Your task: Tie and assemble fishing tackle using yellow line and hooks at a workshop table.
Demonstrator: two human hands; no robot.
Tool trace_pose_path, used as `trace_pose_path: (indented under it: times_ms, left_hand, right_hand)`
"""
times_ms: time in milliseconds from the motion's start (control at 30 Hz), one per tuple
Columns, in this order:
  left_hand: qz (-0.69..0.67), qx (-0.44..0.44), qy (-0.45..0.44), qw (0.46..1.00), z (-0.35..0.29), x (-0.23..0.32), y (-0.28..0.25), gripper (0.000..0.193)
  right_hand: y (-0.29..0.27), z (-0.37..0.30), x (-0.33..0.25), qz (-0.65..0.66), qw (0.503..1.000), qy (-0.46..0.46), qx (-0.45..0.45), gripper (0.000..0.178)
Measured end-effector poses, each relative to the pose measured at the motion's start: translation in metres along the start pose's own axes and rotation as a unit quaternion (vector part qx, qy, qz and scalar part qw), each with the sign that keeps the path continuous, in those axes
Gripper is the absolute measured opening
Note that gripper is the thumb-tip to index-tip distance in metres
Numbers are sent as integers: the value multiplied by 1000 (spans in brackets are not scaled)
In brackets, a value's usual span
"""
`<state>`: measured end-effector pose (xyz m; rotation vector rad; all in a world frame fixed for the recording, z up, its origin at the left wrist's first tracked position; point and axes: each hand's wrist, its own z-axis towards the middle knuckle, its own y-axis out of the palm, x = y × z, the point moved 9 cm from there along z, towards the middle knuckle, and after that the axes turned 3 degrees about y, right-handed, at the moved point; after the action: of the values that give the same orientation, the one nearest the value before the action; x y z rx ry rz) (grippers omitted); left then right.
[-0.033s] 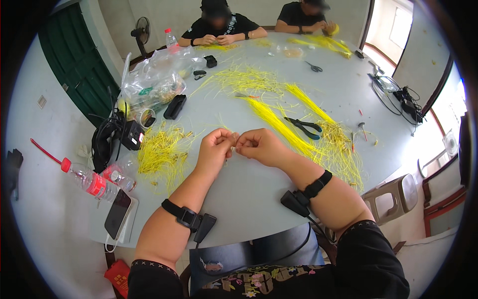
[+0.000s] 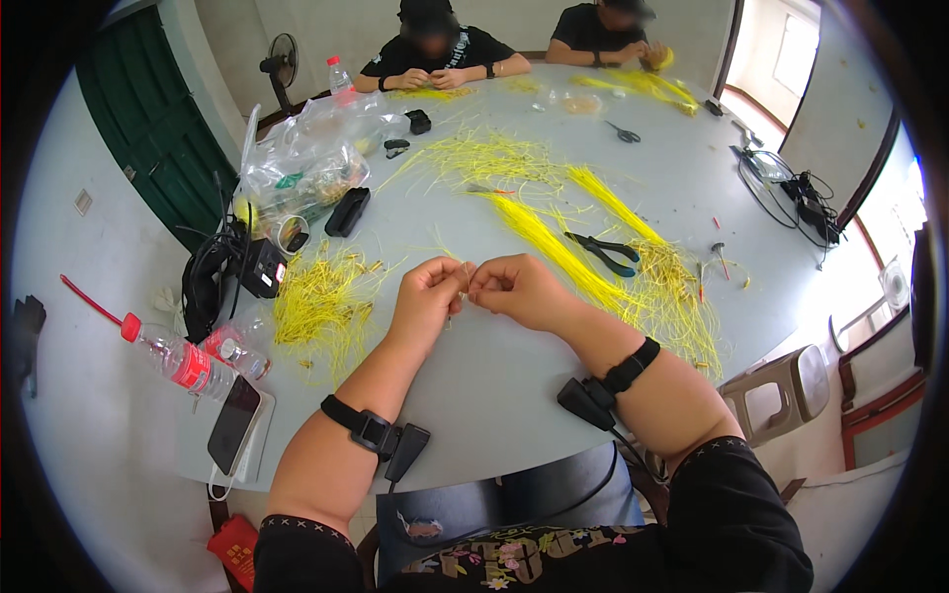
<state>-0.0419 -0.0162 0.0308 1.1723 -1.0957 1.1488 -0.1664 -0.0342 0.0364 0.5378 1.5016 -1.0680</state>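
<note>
Taking the dark pliers as my mark, the near edge of the grey table curves around my lap, well toward me from them; the table's right edge bends away past them on their right. Open grey surface runs between my forearms, on the near-left side of the pliers, giving my wrists room to draw back. To the pliers' right sits a loose yellow tangle; just to their left, a yellow bundle slants from far left to near right. Well left of them, past my forearm, spreads a yellow pile.

The thin strand is at my fingertips, left of the pliers and slightly nearer me. Its long axis runs roughly away from me and back, one end dangling toward me beneath my left hand. My left thumb and forefinger are pinched on it; my right hand is pinched there too, fingertips almost meeting the left ones. Its exact bend is too small to tell.
</note>
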Motion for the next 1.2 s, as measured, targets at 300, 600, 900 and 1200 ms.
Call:
trace_pose_path:
  times_ms: [300,600,900,1200]
  left_hand:
    - [-183,3,-42,982,-3,-4,7,23]
    - [20,-22,102,994,-2,23,5,26]
    - [46,-14,121,991,1,21,-2,34]
    - [138,-76,113,981,0,21,6,29]
  right_hand:
    - [-7,-2,-8,95,995,-8,37,9]
    - [-10,-2,-8,74,996,3,42,13]
    - [-4,-1,-7,102,995,1,18,11]
    - [-11,-4,-17,141,990,-31,12,17]
